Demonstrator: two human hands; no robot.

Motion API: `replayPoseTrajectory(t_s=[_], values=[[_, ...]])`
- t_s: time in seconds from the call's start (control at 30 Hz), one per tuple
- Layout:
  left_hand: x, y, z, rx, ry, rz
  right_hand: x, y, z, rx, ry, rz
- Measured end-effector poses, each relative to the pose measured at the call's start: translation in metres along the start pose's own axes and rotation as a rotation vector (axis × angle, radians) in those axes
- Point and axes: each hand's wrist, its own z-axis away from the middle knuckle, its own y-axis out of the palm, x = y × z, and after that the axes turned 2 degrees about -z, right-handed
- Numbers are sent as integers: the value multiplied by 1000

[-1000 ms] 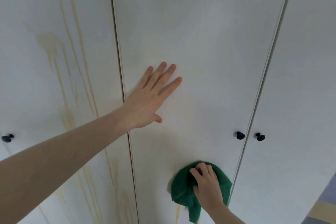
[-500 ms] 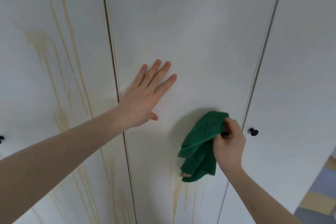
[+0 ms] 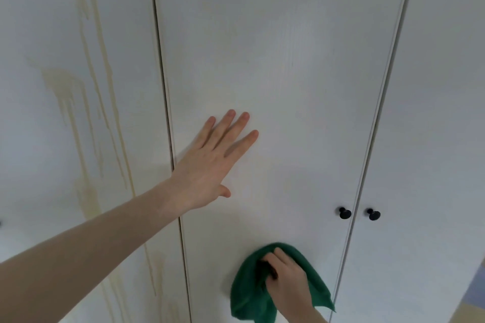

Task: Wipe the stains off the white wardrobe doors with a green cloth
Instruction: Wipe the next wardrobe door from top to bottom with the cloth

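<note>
Three white wardrobe doors fill the view. My left hand (image 3: pixel 210 160) lies flat with spread fingers on the middle door (image 3: pixel 275 47), near its left edge. Low on the same door, my right hand (image 3: pixel 287 280) grips a bunched green cloth (image 3: pixel 249 294) and holds it against the panel. Long yellowish drip stains (image 3: pixel 86 102) run down the left door (image 3: pixel 39 21). The middle door shows only faint yellowish traces around my left hand.
Two black knobs sit side by side, one on the middle door (image 3: pixel 344 213) and one on the right door (image 3: pixel 373 215). A strip of blue and tan floor (image 3: pixel 472 304) shows at the bottom right corner.
My right hand swept the cloth up toward the knob, then back down to the lower part of the middle door. My left hand stayed flat on the door.
</note>
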Motion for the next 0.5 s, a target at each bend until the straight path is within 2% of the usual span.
replayPoseTrajectory(t_s=[0.23, 0.3, 0.37, 0.43, 0.5], values=[[-3, -5, 1, 16, -20, -31, -43, -6, 42, 259, 384, 190], [-4, -6, 1, 24, -28, -45, -36, -19, 39, 265, 518, 68], [-5, -7, 1, 31, -31, -51, -22, -35, 29, 101, 627, -185], [-6, -8, 0, 33, -32, -44, -3, -55, 16, -139, 726, -461], [-6, -9, 1, 36, -36, -34, 19, -80, -2, -334, 753, -615]])
